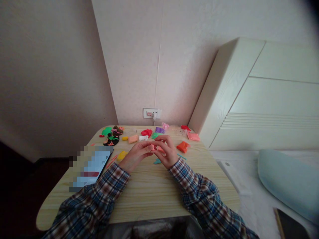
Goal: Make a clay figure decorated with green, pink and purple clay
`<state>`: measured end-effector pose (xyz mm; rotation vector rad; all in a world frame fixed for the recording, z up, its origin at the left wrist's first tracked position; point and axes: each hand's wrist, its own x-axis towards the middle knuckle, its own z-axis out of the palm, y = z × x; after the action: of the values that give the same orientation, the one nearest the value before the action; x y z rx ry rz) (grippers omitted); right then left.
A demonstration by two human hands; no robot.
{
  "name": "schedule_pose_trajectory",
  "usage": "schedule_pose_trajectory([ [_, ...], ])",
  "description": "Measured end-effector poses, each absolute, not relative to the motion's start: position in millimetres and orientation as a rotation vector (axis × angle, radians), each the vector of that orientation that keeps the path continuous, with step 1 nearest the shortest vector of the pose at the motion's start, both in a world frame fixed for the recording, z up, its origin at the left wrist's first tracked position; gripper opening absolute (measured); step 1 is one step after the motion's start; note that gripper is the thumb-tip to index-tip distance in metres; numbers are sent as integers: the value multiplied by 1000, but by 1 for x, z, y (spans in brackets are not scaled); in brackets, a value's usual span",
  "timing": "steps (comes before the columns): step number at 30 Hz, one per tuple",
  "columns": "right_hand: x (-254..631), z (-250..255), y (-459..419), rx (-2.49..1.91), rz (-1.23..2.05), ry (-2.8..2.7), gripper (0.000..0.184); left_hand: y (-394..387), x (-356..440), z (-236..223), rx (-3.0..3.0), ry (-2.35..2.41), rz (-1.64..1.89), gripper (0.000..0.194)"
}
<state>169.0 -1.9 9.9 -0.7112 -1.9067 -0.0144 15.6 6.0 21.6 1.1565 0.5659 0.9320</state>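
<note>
Head cam: left hand point(136, 156) and right hand point(167, 153) pinch a small pink clay-like lump point(153, 147), probably shaping; next press wants gentleness.

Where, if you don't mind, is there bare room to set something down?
Bare table lies between the plaid sleeves, and between the right sleeve and the table's right edge. Packets crowd the far end; a screened device lies on the left.
</note>
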Motion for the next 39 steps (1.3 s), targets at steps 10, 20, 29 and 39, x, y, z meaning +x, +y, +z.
schedule_pose_trajectory([
  [10, 169, 11, -3, -708, 3, -1890, 21, 5, 14, 21, 1216, 601, 897, 26],
  [20, 170, 9, -2, -735, -17, -1903, 23, 4, 16, 23, 1205, 585, 961, 19],
  [29, 170, 7, 0, -729, -93, -1932, 22, 5, 17, 22, 1304, 617, 943, 26],
  [39, 170, 12, -5, -724, -57, -1886, 23, 3, 17, 23, 1250, 540, 875, 23],
])
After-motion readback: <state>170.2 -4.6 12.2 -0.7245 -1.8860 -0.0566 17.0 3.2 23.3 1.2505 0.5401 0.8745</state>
